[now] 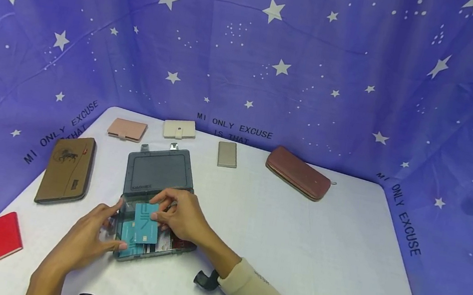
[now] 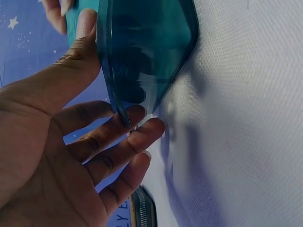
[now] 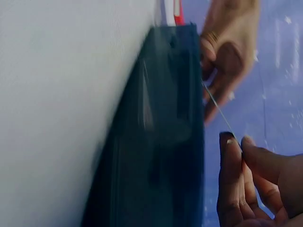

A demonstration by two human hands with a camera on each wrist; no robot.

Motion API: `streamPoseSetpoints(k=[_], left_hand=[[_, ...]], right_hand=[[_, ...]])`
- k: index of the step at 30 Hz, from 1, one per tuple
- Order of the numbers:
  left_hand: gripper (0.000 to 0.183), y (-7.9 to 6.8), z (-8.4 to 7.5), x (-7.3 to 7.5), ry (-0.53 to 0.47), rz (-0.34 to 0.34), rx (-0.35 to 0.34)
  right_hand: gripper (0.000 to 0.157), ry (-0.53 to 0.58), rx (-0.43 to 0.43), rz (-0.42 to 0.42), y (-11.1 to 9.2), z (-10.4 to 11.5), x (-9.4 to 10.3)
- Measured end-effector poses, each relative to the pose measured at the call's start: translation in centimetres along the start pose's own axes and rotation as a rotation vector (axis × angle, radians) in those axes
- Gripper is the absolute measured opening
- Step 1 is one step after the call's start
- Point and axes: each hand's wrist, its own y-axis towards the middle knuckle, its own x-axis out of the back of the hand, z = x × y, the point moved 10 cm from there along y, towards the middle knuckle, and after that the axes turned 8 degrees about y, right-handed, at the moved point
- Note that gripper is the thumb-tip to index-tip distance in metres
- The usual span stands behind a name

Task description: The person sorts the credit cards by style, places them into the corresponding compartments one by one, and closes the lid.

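Note:
A grey translucent plastic box (image 1: 152, 259) lies on the table with its lid (image 1: 162, 173) swung back. Between thumb and fingers, my right hand (image 1: 185, 215) pinches a teal card (image 1: 143, 231) over the box; it shows as a thin edge in the right wrist view. Another teal card (image 1: 127, 234) sits in the left part of the box, partly covered by the held one. More cards lie in the right part, under my right hand. My left hand (image 1: 88, 232) grips the box's left side, thumb at the rim and fingers along the outer wall in the left wrist view.
Left of the box are a brown zipped case (image 1: 65, 171) and a red notebook (image 1: 1, 238). Behind it lie a pink wallet (image 1: 127, 129), a cream wallet (image 1: 179, 129) and a beige card holder (image 1: 227, 155). A maroon zip wallet (image 1: 298, 173) is at the back right.

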Motion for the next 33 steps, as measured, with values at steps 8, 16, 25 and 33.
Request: streamPoseSetpoints(k=[8, 16, 25, 33], left_hand=[[0.105, 0.0, -0.1, 0.2, -0.011, -0.026, -0.031], [0.105, 0.0, 0.0, 0.1, -0.029, -0.010, -0.019], [0.103, 0.1, 0.0, 0.3, -0.011, -0.035, -0.035], [0.102, 0.0, 0.1, 0.3, -0.006, -0.071, -0.046]], right_hand=[[0.023, -0.468, 0.151, 0.037, 0.8, 1.2, -4.0], [0.020, -1.099, 0.272, 0.047, 0.6, 1.4, -5.7], [0.032, -0.860, 0.256, -0.094, 1.9, 1.6, -0.9], [0.066, -0.517, -0.058, -0.283, 4.3, -2.4, 6.8]])
